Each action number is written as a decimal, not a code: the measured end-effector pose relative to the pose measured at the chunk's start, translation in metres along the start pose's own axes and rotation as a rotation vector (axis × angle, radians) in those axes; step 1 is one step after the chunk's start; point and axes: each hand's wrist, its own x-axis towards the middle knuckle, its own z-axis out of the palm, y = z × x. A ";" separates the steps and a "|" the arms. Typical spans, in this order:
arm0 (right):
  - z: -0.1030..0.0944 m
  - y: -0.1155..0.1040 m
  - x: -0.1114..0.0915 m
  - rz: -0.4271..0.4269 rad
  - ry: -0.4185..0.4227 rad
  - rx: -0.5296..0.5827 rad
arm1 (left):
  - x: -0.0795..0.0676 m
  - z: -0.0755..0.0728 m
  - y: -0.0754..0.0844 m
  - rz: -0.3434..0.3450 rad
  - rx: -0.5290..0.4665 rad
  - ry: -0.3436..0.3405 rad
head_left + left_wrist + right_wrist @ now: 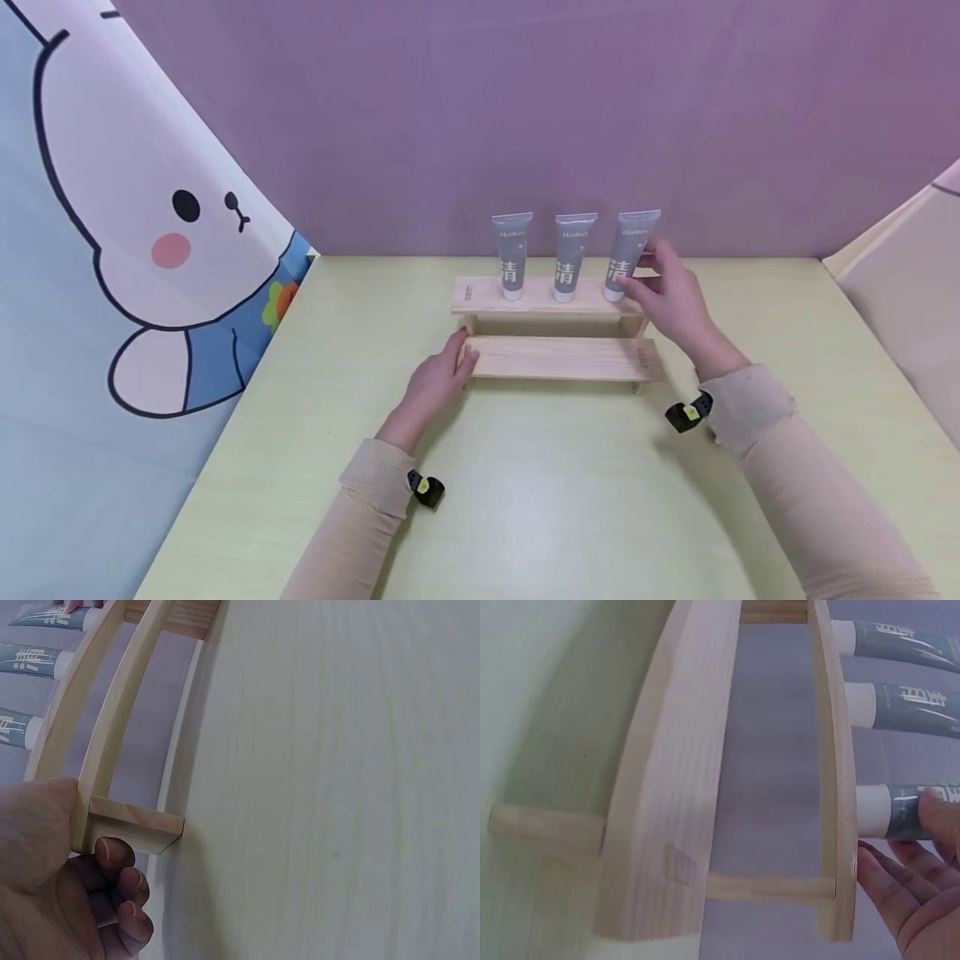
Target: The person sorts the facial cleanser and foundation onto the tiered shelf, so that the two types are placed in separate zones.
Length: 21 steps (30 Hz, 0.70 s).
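Observation:
A two-step wooden rack (555, 358) stands on the table with three grey tubes upright on its upper step: a left tube (512, 254), a middle tube (574, 257) and a right tube (632, 250). The right hand (671, 296) holds the right tube between thumb and fingers, and its white cap is at the step's surface. In the right wrist view the thumb lies across the tube's grey body (906, 810). The left hand (437, 379) grips the left end of the lower step, thumb on top; in the left wrist view its fingers (133, 885) curl below the board.
The rack stands toward the back of a pale wood-grain table (525, 500), before a purple backdrop (525, 125). On the left hangs a cloth (150, 250) with a cartoon animal. A small black camera sits on each wrist.

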 end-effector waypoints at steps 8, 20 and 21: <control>-0.022 0.006 -0.023 0.070 0.060 -0.073 | 0.001 0.001 -0.001 0.001 0.001 -0.001; -0.056 0.032 -0.074 0.125 0.075 -0.212 | 0.002 0.001 -0.002 0.006 -0.008 0.000; -0.058 0.034 -0.077 0.130 0.070 -0.222 | 0.002 0.001 -0.002 0.007 -0.009 -0.001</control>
